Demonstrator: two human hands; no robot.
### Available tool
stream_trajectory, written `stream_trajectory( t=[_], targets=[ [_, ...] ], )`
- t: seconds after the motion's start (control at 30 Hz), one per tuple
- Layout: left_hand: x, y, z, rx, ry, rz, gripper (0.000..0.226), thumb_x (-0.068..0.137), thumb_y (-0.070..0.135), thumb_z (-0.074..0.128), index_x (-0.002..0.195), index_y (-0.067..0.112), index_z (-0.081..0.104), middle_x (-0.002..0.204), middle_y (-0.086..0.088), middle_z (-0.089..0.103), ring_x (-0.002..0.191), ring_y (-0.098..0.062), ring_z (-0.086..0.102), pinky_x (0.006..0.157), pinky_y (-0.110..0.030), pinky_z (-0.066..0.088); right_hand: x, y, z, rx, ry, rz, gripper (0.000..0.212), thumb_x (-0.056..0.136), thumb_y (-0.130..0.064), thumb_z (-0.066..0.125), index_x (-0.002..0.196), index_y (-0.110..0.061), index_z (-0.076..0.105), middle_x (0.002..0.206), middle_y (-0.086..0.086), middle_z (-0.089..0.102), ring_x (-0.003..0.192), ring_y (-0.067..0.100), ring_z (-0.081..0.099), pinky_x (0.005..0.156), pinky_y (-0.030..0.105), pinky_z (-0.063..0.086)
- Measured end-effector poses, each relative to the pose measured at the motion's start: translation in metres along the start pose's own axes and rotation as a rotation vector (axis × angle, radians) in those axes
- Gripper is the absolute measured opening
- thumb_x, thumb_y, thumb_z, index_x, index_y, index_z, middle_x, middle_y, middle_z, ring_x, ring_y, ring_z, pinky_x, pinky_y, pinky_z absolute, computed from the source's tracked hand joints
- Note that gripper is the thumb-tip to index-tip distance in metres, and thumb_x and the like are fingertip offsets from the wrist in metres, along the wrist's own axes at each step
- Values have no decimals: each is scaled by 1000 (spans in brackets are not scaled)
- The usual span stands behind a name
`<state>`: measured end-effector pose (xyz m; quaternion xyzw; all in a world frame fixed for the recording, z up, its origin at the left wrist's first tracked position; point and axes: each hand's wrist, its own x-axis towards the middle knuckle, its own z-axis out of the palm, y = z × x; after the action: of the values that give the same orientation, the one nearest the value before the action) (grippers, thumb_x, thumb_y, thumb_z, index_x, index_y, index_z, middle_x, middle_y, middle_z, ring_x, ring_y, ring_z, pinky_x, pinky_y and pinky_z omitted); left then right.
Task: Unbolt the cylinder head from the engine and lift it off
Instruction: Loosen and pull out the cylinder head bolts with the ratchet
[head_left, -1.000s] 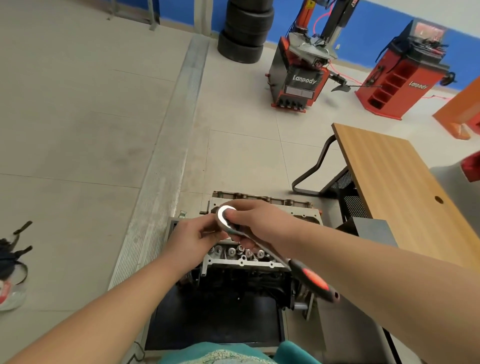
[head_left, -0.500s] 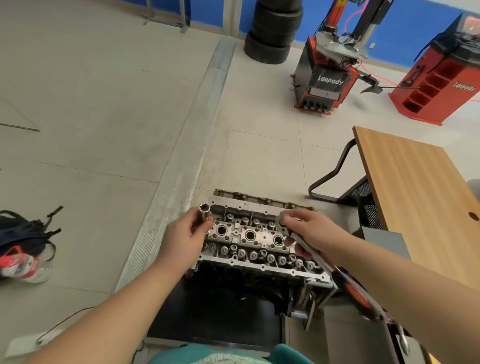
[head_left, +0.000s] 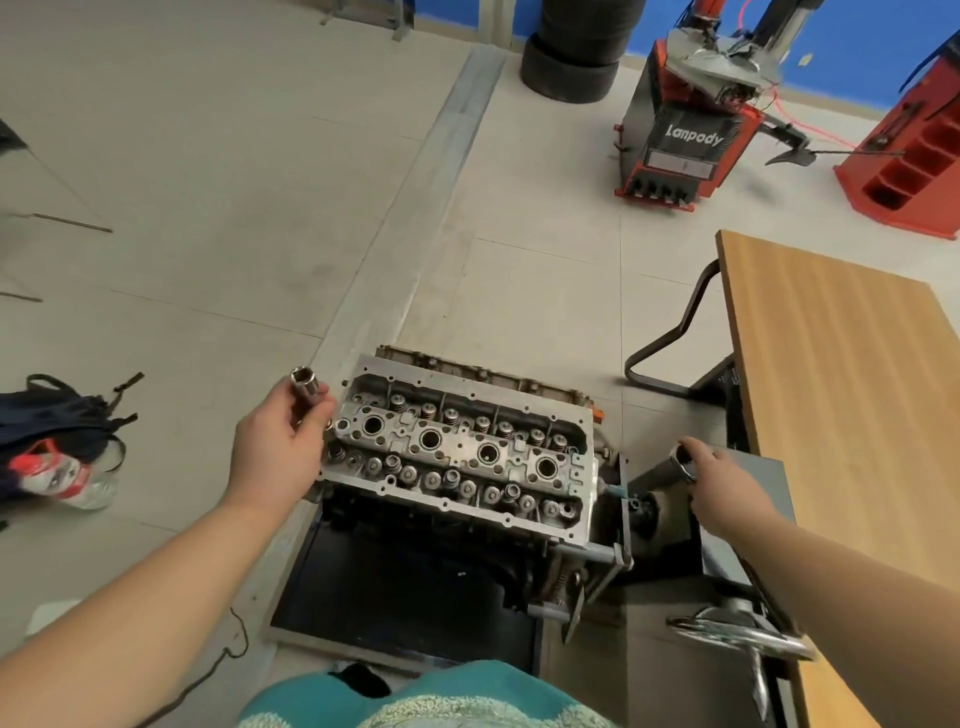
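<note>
The aluminium cylinder head (head_left: 457, 452) sits on the engine in a stand, its valve springs and four round plug wells facing up. My left hand (head_left: 275, 447) is at the head's left end and holds a chrome socket (head_left: 305, 387) upright between thumb and fingers. My right hand (head_left: 719, 488) is to the right of the engine, over the stand's dark top, gripping the ratchet wrench; only its shiny head (head_left: 680, 460) shows above my fingers, the handle is hidden under my hand and forearm.
A wooden table (head_left: 831, 395) stands close on the right. A steel handwheel (head_left: 743, 636) of the stand sits at the lower right. A dark backpack and water bottle (head_left: 62, 441) lie on the floor left. Red tyre machines (head_left: 691, 130) and stacked tyres (head_left: 571, 52) stand at the back.
The socket came off the ratchet and stayed in my left hand. My right hand carried the ratchet from over the head out to the right of the engine.
</note>
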<state>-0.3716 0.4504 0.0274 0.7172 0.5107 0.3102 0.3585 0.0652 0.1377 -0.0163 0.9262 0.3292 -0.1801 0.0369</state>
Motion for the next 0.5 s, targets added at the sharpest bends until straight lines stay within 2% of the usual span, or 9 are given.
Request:
stream_trajectory(
  t=[0.07, 0.13, 0.23, 0.4, 0.5],
  targets=[
    [-1, 5, 1, 9, 34, -33, 8, 99, 28, 72, 103, 27, 66, 94, 13, 75, 89, 7, 68, 79, -19, 48, 9, 16, 11, 0, 3, 3, 74, 94, 3, 52, 156, -32, 32, 135, 13, 56, 67, 12, 56, 45, 21, 39],
    [-2, 9, 4, 18, 63, -69, 8, 98, 27, 73, 102, 26, 66, 93, 13, 75, 86, 11, 67, 75, -12, 44, 19, 29, 19, -5, 8, 6, 71, 94, 1, 52, 155, -31, 33, 130, 13, 56, 65, 14, 55, 44, 23, 36],
    [-3, 13, 6, 14, 81, -103, 8, 98, 25, 73, 101, 25, 66, 94, 14, 74, 87, 7, 68, 75, -14, 45, 28, 38, 24, -18, 32, 20, 74, 94, 0, 52, 157, -31, 29, 129, 12, 56, 65, 20, 60, 42, 27, 39],
    [-5, 16, 9, 13, 95, -114, 15, 99, 24, 74, 94, 33, 63, 95, 15, 73, 90, 6, 68, 79, -16, 45, 41, 45, 16, -60, 49, 39, 49, 95, -7, 51, 138, -25, 37, 101, 6, 50, 63, 25, 59, 44, 31, 43],
    [-5, 18, 10, 25, 103, -116, 17, 98, 24, 74, 93, 35, 63, 94, 17, 72, 84, 13, 66, 78, -17, 45, 43, 47, 11, -60, 15, 46, 44, 98, -10, 50, 139, -21, 37, 98, 7, 48, 70, 27, 60, 51, 34, 46]
  ],
)
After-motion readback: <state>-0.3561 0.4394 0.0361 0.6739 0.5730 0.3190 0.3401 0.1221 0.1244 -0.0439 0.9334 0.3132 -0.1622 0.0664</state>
